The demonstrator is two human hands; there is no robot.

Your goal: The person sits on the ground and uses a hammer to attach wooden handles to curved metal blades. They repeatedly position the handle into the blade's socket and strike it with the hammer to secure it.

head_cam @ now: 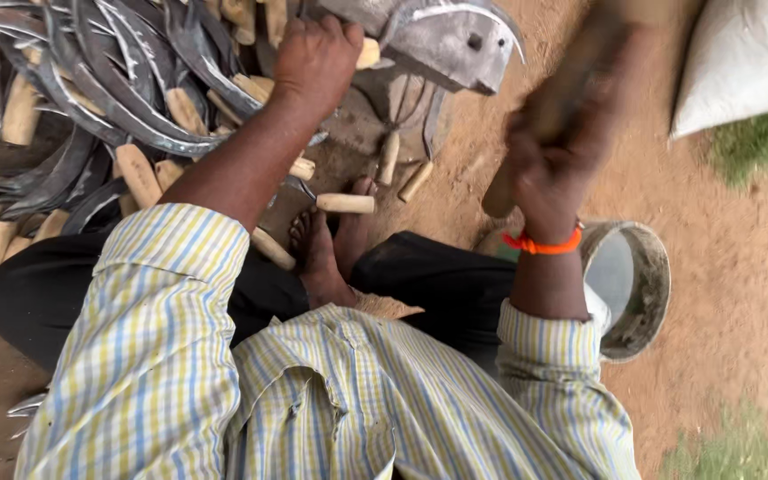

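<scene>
Though blurred, perhaps a wooden mallet point(571, 98).

Two hands in shot, the left hand point(317, 55) and the right hand point(548, 169), one blurred wooden handle point(571, 98), one orange wristband point(542, 244), one metal bucket point(646, 289), one white sack point(740, 62), plus a heap of curved sickle blades point(117, 98) and loose wooden handles point(345, 204) too many and too overlapped to count
</scene>
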